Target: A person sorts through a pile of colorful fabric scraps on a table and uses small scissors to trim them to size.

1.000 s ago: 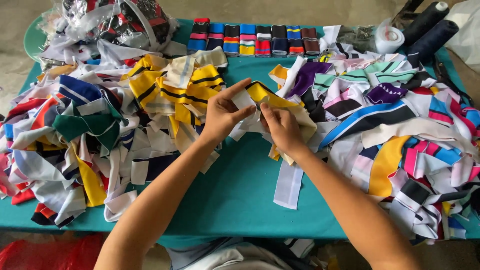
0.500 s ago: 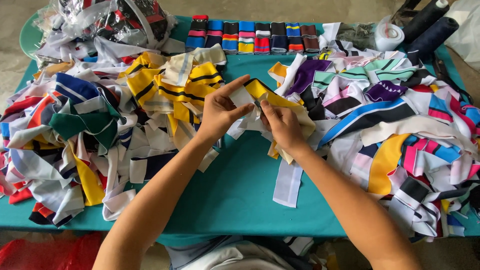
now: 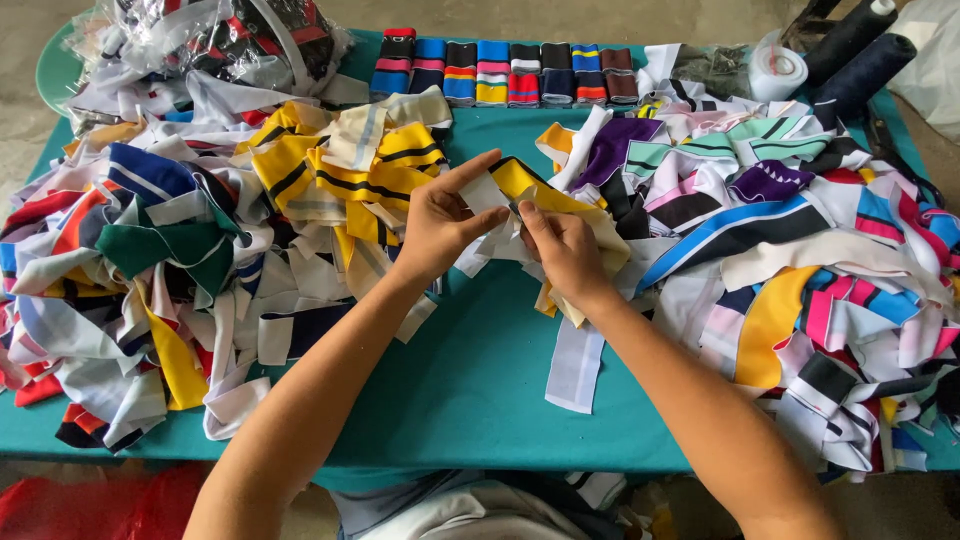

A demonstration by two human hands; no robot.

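At a teal-covered table, a person's left hand and right hand meet over the middle, both pinching a small bundle of yellow-and-white fabric strips held just above the cloth. One white strip trails down onto the table beneath the right wrist. Heaps of striped collar pieces flank the hands on both sides, and a row of folded ribbed bands lines the far edge.

Both bare forearms reach in from the near edge, the left hand and right hand meeting mid-surface, fingers pinched together, nearly touching.
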